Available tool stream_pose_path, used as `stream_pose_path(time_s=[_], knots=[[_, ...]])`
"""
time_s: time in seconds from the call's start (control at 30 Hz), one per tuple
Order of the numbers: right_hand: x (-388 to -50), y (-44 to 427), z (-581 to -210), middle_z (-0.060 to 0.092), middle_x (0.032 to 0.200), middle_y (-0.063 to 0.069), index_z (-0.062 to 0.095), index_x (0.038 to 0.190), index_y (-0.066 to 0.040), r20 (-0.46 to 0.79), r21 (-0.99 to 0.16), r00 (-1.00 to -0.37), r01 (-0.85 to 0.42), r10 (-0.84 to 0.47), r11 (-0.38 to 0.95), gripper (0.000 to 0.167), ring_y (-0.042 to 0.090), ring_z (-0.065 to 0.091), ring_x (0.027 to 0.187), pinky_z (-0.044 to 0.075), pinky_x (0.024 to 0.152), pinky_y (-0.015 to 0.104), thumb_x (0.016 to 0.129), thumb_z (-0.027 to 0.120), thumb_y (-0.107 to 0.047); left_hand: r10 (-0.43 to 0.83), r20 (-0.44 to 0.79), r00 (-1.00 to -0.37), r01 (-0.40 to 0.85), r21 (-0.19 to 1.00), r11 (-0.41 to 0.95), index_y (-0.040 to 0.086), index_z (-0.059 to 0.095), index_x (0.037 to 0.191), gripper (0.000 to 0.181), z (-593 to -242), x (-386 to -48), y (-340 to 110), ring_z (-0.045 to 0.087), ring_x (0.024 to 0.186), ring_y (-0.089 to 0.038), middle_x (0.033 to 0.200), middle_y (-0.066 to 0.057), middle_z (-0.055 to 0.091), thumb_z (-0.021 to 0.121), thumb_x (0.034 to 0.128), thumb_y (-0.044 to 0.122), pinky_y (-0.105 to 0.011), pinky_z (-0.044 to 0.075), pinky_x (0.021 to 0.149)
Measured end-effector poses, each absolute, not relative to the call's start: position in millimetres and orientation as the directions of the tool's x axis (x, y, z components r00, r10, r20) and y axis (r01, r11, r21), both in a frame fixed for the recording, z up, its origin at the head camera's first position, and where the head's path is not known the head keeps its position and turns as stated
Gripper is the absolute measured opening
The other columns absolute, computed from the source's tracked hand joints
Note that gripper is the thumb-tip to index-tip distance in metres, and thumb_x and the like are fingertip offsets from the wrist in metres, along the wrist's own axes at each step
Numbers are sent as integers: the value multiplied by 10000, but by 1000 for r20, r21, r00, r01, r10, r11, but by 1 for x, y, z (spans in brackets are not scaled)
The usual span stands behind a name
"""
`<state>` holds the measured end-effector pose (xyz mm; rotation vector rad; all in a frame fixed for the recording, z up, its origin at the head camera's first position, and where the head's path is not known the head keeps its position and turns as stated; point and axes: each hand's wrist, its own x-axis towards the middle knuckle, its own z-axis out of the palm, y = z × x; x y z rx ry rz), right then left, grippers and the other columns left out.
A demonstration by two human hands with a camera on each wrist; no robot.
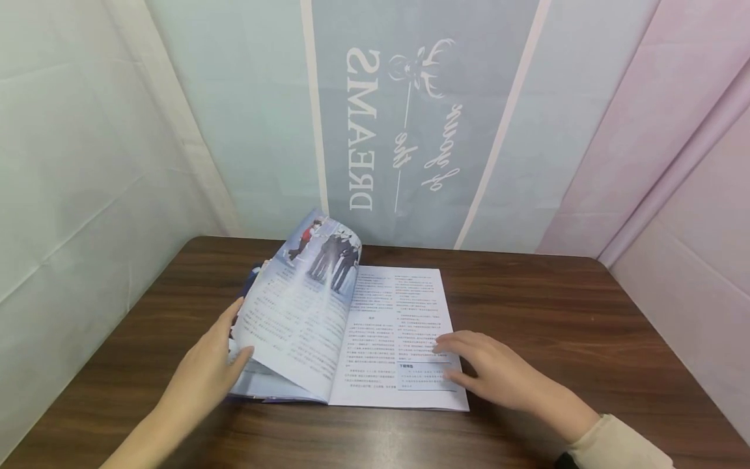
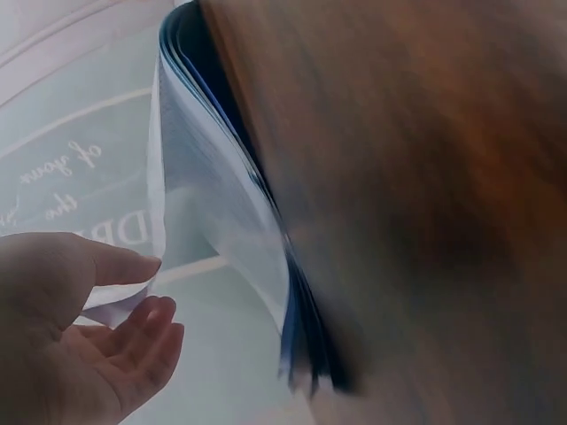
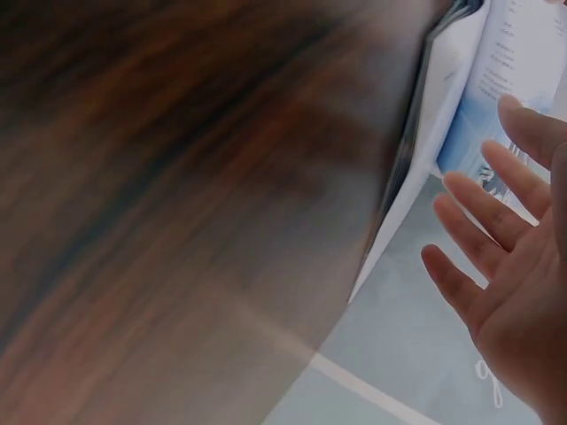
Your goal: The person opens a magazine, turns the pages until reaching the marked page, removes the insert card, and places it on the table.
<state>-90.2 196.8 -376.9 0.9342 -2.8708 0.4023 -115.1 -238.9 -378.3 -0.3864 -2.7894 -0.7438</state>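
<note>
The left hand (image 1: 208, 357) pinches a lifted page (image 1: 300, 318), which may tear if pulled strongly, while the right hand (image 1: 491, 366) is spread over the magazine (image 1: 375, 345).

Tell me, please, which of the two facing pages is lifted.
The left page, with drawn figures near its top, is lifted, pinched in the left hand; the right page lies flat.

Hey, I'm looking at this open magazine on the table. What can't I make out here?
- Head view: small print in the magazine, too small to read.
- Head view: most of the pages underneath, hidden by the lifted page.
- Head view: rest of the left arm, cut off by the bottom edge.
- Left wrist view: grain of the table, blurred.
</note>
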Motion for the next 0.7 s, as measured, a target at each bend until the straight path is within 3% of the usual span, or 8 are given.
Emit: stream_pose_path(time_s=[0.2,0.5,0.7], knots=[[-89,202,-381,607,1324,0,665,1221,-165,90,-258,-831,-552,-550,793,382,221,554,1237,477,995,474,866,780,-251,207,191,-960,271,433,860,-102,270,1486,795,-383,-115,-253,491,1204,-543,1398,-378,431,741,860,33,-652,462,896],[-88,208,-387,555,1400,47,652,1234,-180,24,-272,-848,-516,-530,813,439,289,512,1287,438,1031,521,832,810,-262,231,88,-969,247,379,892,-173,339,1406,755,-396,-116,-267,494,1186,-560,1344,-415,450,777,826,32,-646,463,898],[-88,210,-387,506,1458,73,644,1272,-166,-16,-294,-858,-487,-514,822,500,338,472,1326,416,1038,560,818,819,-277,262,85,-961,276,320,906,-166,419,1353,709,-404,-116,-274,571,1098,-520,1232,-367,543,810,796,34,-593,520,820]])
